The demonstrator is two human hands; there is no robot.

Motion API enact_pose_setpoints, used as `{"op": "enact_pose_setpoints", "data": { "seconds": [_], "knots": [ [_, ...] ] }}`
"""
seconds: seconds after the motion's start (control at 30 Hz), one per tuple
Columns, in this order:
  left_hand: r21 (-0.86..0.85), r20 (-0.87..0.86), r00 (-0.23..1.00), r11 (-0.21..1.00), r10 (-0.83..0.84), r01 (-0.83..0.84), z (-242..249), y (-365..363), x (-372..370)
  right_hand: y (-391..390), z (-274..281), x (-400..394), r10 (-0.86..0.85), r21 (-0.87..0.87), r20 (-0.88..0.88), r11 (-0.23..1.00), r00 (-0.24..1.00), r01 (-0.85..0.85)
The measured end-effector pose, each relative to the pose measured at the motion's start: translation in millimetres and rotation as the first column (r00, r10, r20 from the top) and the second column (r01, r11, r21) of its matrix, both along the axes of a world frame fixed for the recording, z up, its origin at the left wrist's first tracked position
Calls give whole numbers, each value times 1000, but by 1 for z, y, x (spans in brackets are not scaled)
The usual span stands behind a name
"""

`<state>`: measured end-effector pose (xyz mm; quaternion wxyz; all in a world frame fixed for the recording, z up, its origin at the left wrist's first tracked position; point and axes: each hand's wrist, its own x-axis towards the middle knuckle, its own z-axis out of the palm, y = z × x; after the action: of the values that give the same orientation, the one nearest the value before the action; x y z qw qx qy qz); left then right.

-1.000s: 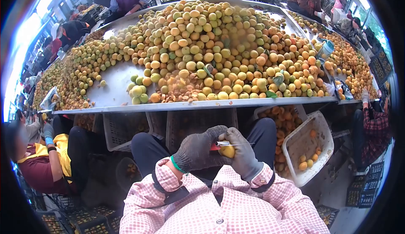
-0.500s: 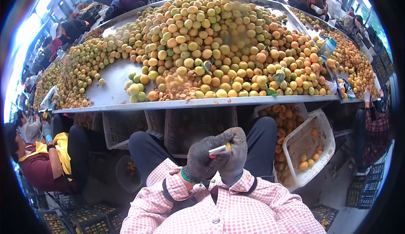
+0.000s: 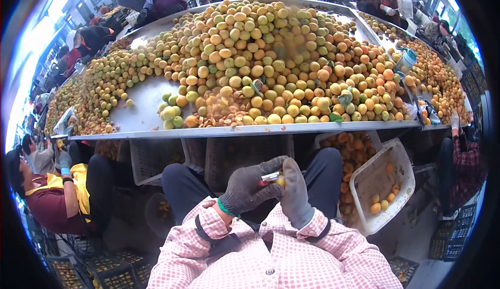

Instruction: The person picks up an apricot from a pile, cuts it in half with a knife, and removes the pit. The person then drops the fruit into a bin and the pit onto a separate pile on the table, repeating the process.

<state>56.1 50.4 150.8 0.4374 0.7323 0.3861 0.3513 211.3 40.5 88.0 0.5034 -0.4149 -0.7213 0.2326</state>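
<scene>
Matt, rough knitted cloth covers my left hand (image 3: 246,187); smoother, dull grey fabric covers my right hand (image 3: 296,192). The knife (image 3: 270,178) I grip shows glossy metal and red plastic. My shirt (image 3: 307,260) is soft, matt cloth. The table rim (image 3: 245,132) is smooth, dull metal; the tub (image 3: 366,190), scuffed whitish plastic.

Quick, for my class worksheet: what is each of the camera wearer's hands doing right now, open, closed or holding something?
Left hand: closed, holding a red-and-silver tool.
Right hand: closed on a yellowish fruit, mostly hidden.
</scene>
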Motion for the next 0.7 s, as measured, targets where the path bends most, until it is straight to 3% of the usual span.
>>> {"op": "enact_pose_setpoints", "data": {
  "seconds": [0.03, 0.07, 0.1, 0.13, 0.2, 0.23, 0.3, 0.33, 0.4, 0.43, 0.47, 0.5, 0.53, 0.57, 0.63, 0.67, 0.7],
  "knots": [
    [5, 1, 1000, 1000, -3, 3, 3, -1, 3, -3, 9, -4, -48, -221, -289, 975, 956, -17],
    [-9, 135, 991, 1000, -14, 16, 5, -4, 9, -8, 21, -11, -155, -418, -536, 903, 830, -101],
    [-18, 269, 963, 1000, -19, 25, 7, -6, 14, -8, 45, -21, -230, -179, -364, 968, 903, 175],
    [-19, 267, 964, 1000, -19, 25, 11, -11, 17, -7, 55, -26, -230, -180, -366, 968, 902, 174],
    [-188, 367, 917, 978, 154, -89, 15, -20, 23, -5, 64, -29, -224, -125, -453, 974, 863, 188],
    [-191, 365, 918, 978, 155, -89, 13, -21, 25, -1, 62, -27, -40, -192, -709, 972, 704, -138],
    [-448, 394, 845, 878, 363, -168, 10, -22, 30, 5, 49, -21, -41, -171, -657, 981, 753, -96],
    [-449, 394, 842, 877, 368, -173, 9, -23, 34, 7, 40, -21, -46, -148, -602, 988, 797, -55],
    [-247, 373, 855, 927, 360, -282, 8, -21, 39, 13, 27, -22, -12, -122, -670, 988, 742, -95],
    [239, -59, 945, 924, 322, -300, -4, -14, 30, 17, 30, -17, 3, 24, -421, 1000, 907, 8],
    [233, -57, 943, 922, 329, -308, -15, -15, 30, 19, 32, -10, -36, 193, -136, 979, 990, 62],
    [-17, 32, 952, 952, 305, -304, -25, -17, 30, 19, 24, -4, -35, 225, -17, 974, 999, 38],
    [-263, 125, 947, 930, 296, -256, -38, -18, 30, 17, 15, -7, -31, 227, -17, 973, 999, 34],
    [67, -50, 943, 943, 329, -326, -63, -21, 31, 14, 6, -8, -51, 22, -134, 998, 990, 54],
    [37, -121, 943, 951, 310, -308, -47, -14, 29, 10, 4, -13, -144, -301, -362, 953, 921, 31],
    [3, -196, 935, 954, 295, -300, -41, -10, 28, 13, 2, -11, -147, -298, -362, 954, 920, 35],
    [-193, 189, 932, 942, 310, -274, -47, -4, 31, 16, -2, -7, -86, -228, -275, 973, 958, 22]
  ]
}}
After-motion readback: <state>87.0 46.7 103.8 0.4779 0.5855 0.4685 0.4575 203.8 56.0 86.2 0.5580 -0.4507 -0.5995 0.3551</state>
